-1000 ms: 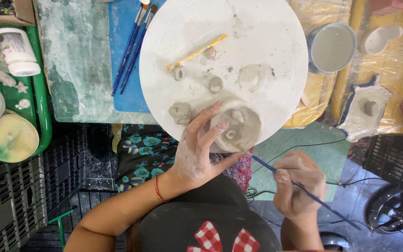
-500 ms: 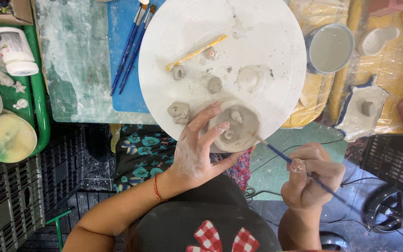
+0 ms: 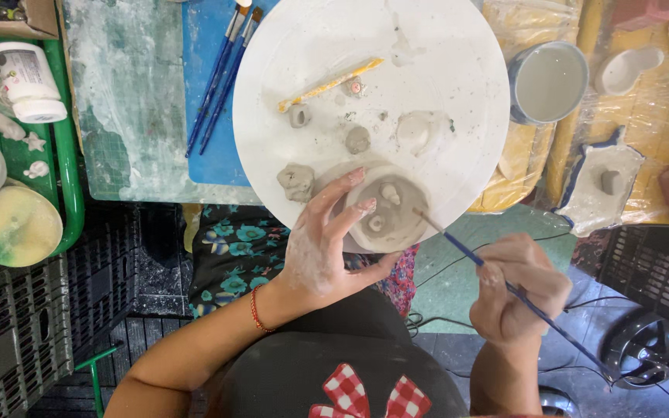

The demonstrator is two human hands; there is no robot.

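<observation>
A small grey clay bowl (image 3: 390, 209) with little clay lumps inside sits at the near edge of a round white board (image 3: 443, 70). My left hand (image 3: 323, 248), smeared with clay, cups the bowl's left side and underside. My right hand (image 3: 519, 288) grips a thin blue-handled brush (image 3: 466, 251); its tip touches the bowl's right rim. Small clay pieces (image 3: 296, 180) lie on the board beside the bowl, along with a yellow stick tool (image 3: 331, 84).
Two blue brushes (image 3: 222, 70) rest on a blue mat left of the board. A cup of cloudy water (image 3: 547, 81) stands to the right. A white jar (image 3: 29, 81) and a yellow-green disc (image 3: 13, 224) sit on a green tray at left. Black crates lie below.
My right hand has risen toward the board, bringing the brush tip up to the bowl's right rim. My left hand keeps holding the bowl.
</observation>
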